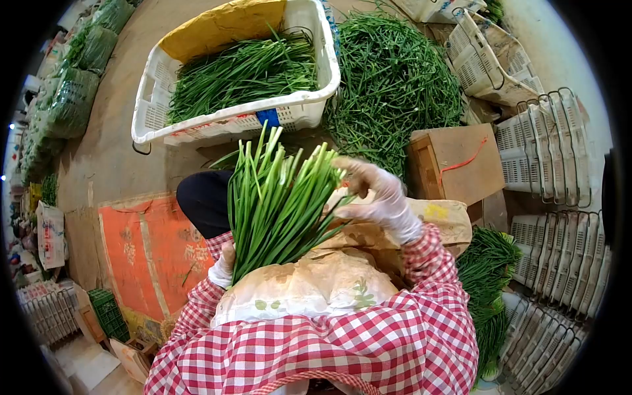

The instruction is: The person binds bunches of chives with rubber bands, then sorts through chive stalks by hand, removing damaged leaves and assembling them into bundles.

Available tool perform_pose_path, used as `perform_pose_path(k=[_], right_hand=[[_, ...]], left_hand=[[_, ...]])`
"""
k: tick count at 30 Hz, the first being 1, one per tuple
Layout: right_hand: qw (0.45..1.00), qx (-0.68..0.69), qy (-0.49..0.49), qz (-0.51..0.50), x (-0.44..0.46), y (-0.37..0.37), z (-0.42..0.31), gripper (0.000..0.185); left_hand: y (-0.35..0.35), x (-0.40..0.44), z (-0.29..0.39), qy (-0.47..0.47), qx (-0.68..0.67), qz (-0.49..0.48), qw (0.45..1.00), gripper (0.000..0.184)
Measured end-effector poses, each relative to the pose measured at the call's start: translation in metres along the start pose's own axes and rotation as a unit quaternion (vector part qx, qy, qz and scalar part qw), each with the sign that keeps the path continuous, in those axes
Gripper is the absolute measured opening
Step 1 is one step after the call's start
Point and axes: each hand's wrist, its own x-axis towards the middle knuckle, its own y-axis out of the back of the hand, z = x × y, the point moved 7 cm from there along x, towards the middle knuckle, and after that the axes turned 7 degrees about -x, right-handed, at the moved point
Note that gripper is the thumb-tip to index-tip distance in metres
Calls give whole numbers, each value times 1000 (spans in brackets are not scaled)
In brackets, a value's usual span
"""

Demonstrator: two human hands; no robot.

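Floor, crowded all round. Left hand holding green bunch at near side, fingers mostly hidden; bunch gathered, no tie seen. Right hand half-spread just beside bunch's pale ends, contact unclear. Beyond left hand, white crate partly filled with greens; beyond right hand, tangled pile; much seems left loose.

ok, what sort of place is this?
Probably a produce sorting or packing area, maybe at a wholesale market. Signs: a large loose heap of long green stalks on the floor, a white crate holding more of them, and plastic-wrapped greens lined up at far left.
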Motion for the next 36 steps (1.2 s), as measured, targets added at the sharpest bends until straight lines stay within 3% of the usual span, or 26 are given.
perform_pose_path(k=[1, 2, 3, 5, 7, 9, 11, 13, 15, 17, 18, 19, 23, 25, 27, 28, 29, 31, 33, 36], right_hand=[[996, -65, 56, 19, -2, -7, -7, 37], [977, -122, 127, 121, -3, -12, 0, 21], [977, -121, 128, 120, -1, -17, 13, 21], [955, -148, 147, 209, 3, -8, 26, 14], [934, -181, 106, 289, 18, 27, 43, 16], [944, -196, -80, 253, 31, 58, 66, 21], [952, -2, -186, 241, 34, 58, 43, 32], [945, 244, -200, 89, 32, 29, -6, 46], [941, 217, -254, -57, 25, -8, -31, 51], [935, 235, -245, -103, 18, -49, -28, 78], [946, 153, -252, -137, 16, -58, -31, 88], [983, 4, -134, -122, 16, -66, -37, 89], [977, -30, -151, -148, 6, -78, -27, 76], [951, 6, -242, -192, 5, -61, -25, 66], [980, -40, -128, -145, 13, -43, -24, 40], [995, -77, 34, -59, 23, -29, -22, 31], [974, -112, 195, 28, 27, -15, -19, 23], [938, -292, 171, 78, 47, 27, -13, 16], [912, -402, 14, 78, 81, 67, 5, 18], [899, -403, 107, 136, 83, 52, -38, 16]], left_hand=[[-2, -1, -1, -1, -1, 2, 1000, 89], [-11, 0, -3, 21, 10, -19, 1000, 88], [-23, 1, -4, 43, 21, -40, 998, 88], [-53, 1, 3, 84, -12, -10, 996, 86], [-59, -2, 2, 115, -47, 43, 991, 80], [-54, 2, 5, 95, -31, 29, 995, 75], [-64, 4, 13, 58, 1, 29, 998, 71], [-69, 3, 16, 47, 17, 49, 998, 72], [-71, 1, 22, 11, 59, 84, 995, 73], [-91, 1, 29, -2, 51, 72, 996, 73], [-94, 1, 32, -8, 91, 77, 993, 73], [-95, 0, 33, -14, 130, 81, 988, 73], [-105, 1, 35, -9, 121, 78, 989, 68], [-96, 2, 32, -9, 131, 61, 989, 64], [-87, 2, 28, 9, 110, 98, 989, 61], [-83, 4, 26, 7, 118, 93, 989, 60], [-83, 5, 25, 8, 119, 90, 989, 60], [-82, 5, 26, -6, 145, 95, 985, 59], [-80, 4, 24, 1, 159, 89, 983, 58], [-84, 5, 27, -29, 227, 77, 970, 53]])
